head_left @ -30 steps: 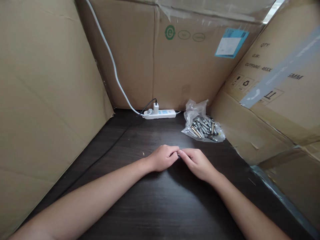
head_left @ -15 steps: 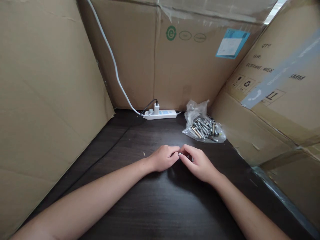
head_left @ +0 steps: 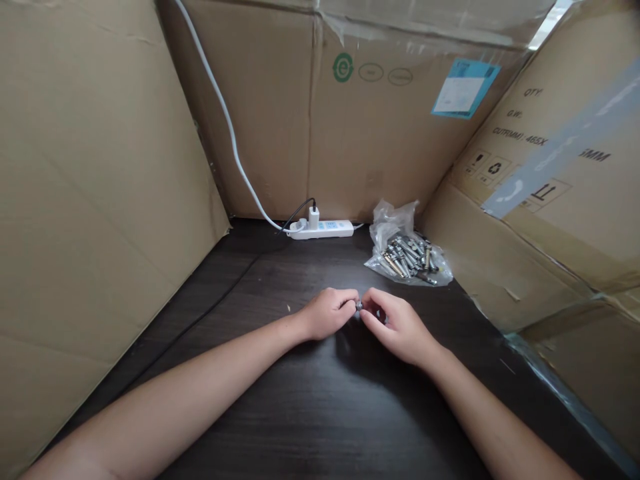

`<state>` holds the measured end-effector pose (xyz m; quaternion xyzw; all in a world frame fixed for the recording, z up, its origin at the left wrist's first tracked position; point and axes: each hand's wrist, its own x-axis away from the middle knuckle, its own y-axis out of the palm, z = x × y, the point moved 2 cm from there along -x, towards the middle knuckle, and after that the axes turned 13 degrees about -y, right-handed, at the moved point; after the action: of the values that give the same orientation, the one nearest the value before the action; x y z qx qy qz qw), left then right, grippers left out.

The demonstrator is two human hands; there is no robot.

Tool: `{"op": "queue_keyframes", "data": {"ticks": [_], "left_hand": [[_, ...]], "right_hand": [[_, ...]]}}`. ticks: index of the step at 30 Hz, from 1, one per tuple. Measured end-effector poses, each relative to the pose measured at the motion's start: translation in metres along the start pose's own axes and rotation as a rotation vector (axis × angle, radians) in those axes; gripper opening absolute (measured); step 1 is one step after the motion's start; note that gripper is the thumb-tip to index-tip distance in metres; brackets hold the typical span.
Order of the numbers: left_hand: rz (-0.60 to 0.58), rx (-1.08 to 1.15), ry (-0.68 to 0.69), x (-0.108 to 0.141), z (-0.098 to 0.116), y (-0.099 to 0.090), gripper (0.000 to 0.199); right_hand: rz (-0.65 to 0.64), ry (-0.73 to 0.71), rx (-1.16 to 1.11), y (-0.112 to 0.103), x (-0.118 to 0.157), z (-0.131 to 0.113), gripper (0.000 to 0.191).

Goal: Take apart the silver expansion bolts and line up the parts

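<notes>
From my station I have the left hand [head_left: 327, 315] over the middle of the bench [head_left: 300, 413], somewhat toward the far edge, its thumb and forefinger pinching a small metal piece [head_left: 359, 305] whose end shows just past the fingertips. The right hand [head_left: 397, 327] faces it from the side of the bench's right edge, fingers curved and the thumb tip aimed at the same piece; I can't tell from here whether those fingers grip it or sit just beside it. Most of the piece is covered, so I can't make out its full shape.

Beyond the hands, near the far right corner of the bench, I see a clear plastic bag [head_left: 393, 215] with metal bolts [head_left: 406, 255] heaped in it. To its left, along the far edge, lies a white power strip [head_left: 327, 231] with a white adapter [head_left: 314, 217] upright in it. A black cable [head_left: 215, 303] runs from the adapter toward the near left corner, and a white cord [head_left: 226, 117] climbs from the strip's left end. Cartons [head_left: 260, 120] stand along the left, far and right edges
</notes>
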<state>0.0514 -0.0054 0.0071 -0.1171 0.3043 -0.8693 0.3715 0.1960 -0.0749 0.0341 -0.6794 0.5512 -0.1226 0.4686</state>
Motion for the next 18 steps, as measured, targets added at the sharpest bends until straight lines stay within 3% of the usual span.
{"op": "queue_keyframes", "data": {"ticks": [8, 15, 18], "left_hand": [[-0.001, 0.008, 0.011, 0.0024, 0.0006, 0.0006, 0.021], [-0.019, -0.020, 0.023, 0.0021, 0.0013, 0.0004, 0.020], [-0.015, -0.019, 0.029, 0.0024, 0.0012, 0.0009, 0.020]], "right_hand": [[-0.025, 0.000, -0.002, 0.0066, -0.0003, 0.0049, 0.043], [0.015, 0.000, 0.000, 0.0019, 0.0000, 0.0011, 0.014], [-0.003, -0.016, -0.011, 0.0053, 0.0000, 0.0026, 0.021]]}}
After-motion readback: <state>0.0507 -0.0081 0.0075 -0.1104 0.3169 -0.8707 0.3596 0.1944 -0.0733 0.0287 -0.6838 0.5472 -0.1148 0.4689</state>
